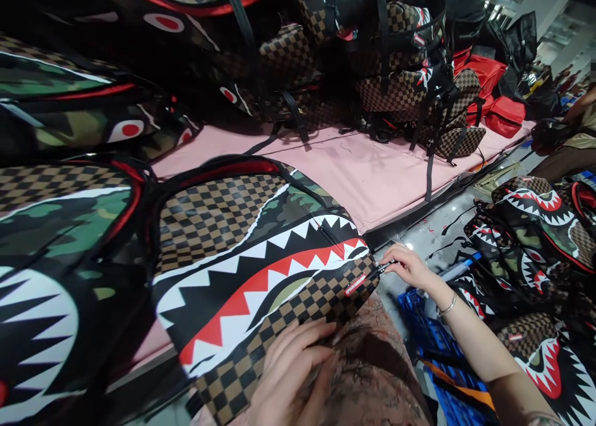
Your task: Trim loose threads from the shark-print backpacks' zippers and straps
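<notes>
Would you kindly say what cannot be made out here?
Head view: middle bag, inside hidden by its front.
Head view: left bag, cut off by left edge.
Head view: red label, lettering too small.
Head view: left hand, palm hidden by its back.
Head view: black piece, partly covered by right hand.

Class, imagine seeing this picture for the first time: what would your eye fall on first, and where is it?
Probably the jagged, toothy mouth printed across the checkered bag in the centre. Next comes the right hand pinching a dark strip at that bag's right end, while the left hand lies over its near edge. Bright red bags then stand out at upper right, on the pink surface.
</notes>
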Demonstrator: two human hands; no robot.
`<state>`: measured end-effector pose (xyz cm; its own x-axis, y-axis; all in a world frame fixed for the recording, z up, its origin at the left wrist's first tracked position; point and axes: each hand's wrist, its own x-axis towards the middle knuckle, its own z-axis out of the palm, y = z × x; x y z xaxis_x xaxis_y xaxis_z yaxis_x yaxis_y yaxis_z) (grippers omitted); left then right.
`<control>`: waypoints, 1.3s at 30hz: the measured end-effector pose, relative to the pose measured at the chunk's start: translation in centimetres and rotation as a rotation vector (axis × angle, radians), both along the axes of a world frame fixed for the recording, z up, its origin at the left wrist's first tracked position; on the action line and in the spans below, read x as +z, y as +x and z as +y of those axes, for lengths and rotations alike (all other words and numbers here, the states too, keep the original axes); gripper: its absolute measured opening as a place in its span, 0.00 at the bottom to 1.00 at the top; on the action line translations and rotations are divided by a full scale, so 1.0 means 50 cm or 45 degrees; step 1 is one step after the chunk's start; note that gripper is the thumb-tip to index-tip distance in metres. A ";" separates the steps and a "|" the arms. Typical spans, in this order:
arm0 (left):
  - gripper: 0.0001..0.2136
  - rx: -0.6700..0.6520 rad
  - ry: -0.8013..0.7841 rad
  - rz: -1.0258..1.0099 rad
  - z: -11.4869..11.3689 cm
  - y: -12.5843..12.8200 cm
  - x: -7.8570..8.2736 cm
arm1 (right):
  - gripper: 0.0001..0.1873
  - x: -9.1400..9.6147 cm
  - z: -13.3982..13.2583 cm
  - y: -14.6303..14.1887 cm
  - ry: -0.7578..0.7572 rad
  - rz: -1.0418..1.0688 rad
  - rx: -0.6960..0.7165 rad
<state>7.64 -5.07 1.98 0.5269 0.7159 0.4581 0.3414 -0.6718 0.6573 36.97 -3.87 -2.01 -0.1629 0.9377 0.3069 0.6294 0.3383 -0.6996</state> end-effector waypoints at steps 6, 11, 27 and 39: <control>0.06 0.093 -0.071 -0.042 -0.005 -0.004 -0.003 | 0.10 0.008 -0.004 0.000 0.005 -0.001 0.017; 0.05 0.117 -0.079 -0.075 -0.008 -0.006 -0.005 | 0.11 0.006 0.001 -0.001 -0.057 0.012 0.045; 0.03 0.230 -0.067 -0.149 -0.013 -0.016 -0.004 | 0.08 0.034 0.027 -0.051 -0.021 -0.086 0.283; 0.03 0.313 -0.065 -0.185 -0.016 -0.020 -0.015 | 0.08 0.044 0.009 -0.080 -0.098 -0.013 0.271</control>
<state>6.63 -5.85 1.25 0.2658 0.8384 0.4759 0.3897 -0.5450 0.7424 32.95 -3.40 0.17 -0.3626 0.9024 0.2328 0.5565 0.4100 -0.7226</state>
